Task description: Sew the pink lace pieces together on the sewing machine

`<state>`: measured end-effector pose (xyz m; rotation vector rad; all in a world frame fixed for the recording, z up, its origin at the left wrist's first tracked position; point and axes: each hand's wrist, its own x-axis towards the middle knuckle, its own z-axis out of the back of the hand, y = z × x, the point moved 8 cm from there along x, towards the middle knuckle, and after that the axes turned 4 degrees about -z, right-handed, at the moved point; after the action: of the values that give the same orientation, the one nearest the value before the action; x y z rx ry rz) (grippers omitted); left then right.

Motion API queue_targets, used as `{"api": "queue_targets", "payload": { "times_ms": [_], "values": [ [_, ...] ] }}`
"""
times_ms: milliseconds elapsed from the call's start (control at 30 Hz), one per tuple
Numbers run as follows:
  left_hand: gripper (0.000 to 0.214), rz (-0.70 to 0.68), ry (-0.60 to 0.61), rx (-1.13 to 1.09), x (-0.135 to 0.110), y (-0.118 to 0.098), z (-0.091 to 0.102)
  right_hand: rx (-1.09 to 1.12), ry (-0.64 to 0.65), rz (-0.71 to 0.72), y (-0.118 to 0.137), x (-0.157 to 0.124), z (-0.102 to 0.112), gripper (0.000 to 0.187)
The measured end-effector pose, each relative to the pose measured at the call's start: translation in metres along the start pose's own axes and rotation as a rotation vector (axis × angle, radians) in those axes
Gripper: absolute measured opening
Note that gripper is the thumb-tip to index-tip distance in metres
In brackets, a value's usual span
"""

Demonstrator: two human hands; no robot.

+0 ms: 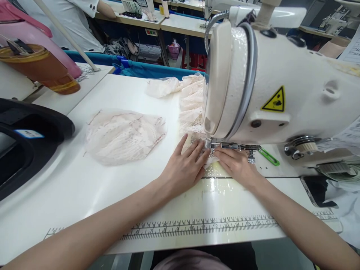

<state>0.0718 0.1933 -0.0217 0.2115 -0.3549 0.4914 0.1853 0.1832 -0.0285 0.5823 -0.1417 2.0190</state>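
Pale pink lace fabric (192, 99) runs gathered along the left side of the sewing machine head (227, 86) and passes beneath the presser foot (209, 144). My left hand (187, 163) lies flat on the lace just left of the foot, fingers spread and pressing down. On the other side, my right hand (236, 165) rests its stretched fingers near the lace edge, under the machine arm. Part of its fingertips is hidden by the metal attachment. A separate lace piece (123, 137) lies flat on the white table (98, 202) to the left.
At left stand a black curved object (33, 138), a brown cup (39, 67) and a pink bottle (42, 33). Green thread snips (268, 155) lie under the machine arm. A phone (316, 191) is at right. Another person's sleeve (84, 7) shows behind.
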Motion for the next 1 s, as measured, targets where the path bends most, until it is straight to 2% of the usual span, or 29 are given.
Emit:
{"api": "queue_targets", "payload": {
  "times_ms": [167, 400, 667, 867, 1000],
  "values": [
    [0.029, -0.127, -0.076, -0.054, 0.0, -0.008, 0.005, -0.025, 0.01, 0.009, 0.001, -0.002, -0.002, 0.037],
    [0.025, -0.118, -0.087, -0.092, 0.003, -0.001, 0.009, -0.096, -0.02, 0.079, 0.011, 0.001, 0.001, 0.026],
    [0.026, -0.093, -0.054, -0.047, 0.005, 0.004, 0.007, -0.145, -0.042, 0.107, 0.021, 0.006, 0.004, 0.026],
    [0.021, -0.076, -0.108, -0.083, 0.004, 0.007, 0.016, -0.082, -0.025, 0.131, 0.027, 0.006, 0.004, 0.019],
    [0.011, -0.156, -0.156, -0.066, 0.003, 0.005, 0.025, -0.015, -0.03, 0.137, 0.032, 0.005, 0.009, 0.015]
  ]
}}
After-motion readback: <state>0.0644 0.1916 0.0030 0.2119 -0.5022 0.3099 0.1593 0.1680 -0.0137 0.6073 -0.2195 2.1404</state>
